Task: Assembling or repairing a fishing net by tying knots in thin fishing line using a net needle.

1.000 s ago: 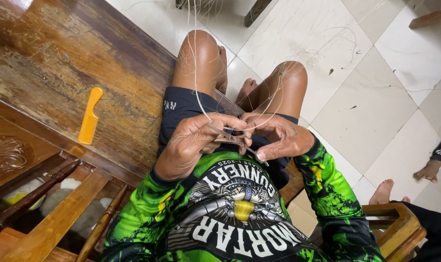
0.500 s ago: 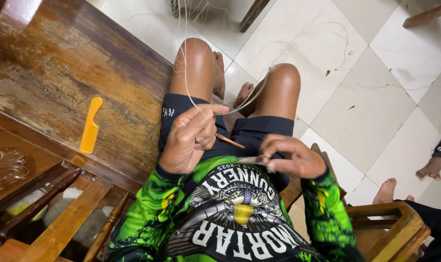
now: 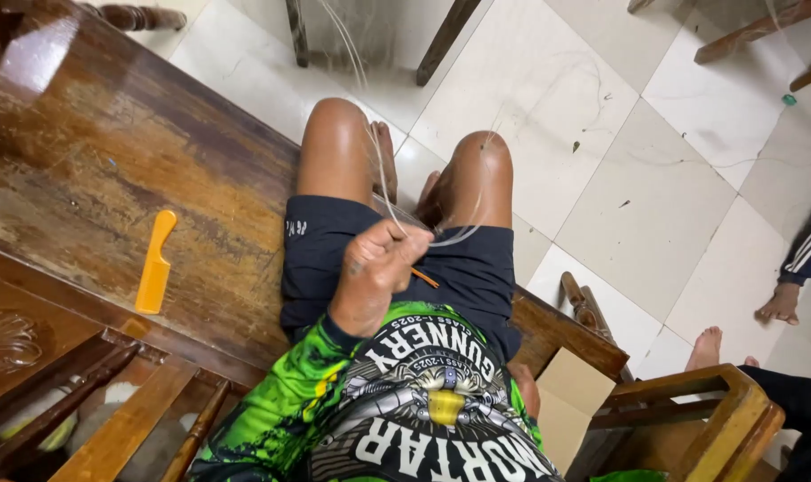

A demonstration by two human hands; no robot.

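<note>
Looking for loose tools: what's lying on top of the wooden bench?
An orange comb lies on the wooden bench, left of the left hand. Whatever lies beneath the seated legs is hidden.

Looks like a room in a home, seen from above: pale square floor tiles (image 3: pixel 602 170) with dark grout lines, a worn carved wooden bench (image 3: pixel 111 178) with a glossy seat, and an orange comb (image 3: pixel 154 261) lying near its front edge. A wooden armchair (image 3: pixel 691 411) sits at lower right, chair legs (image 3: pixel 441 40) up top. Bare feet (image 3: pixel 707 346) on the tiles, probably family nearby.
</note>
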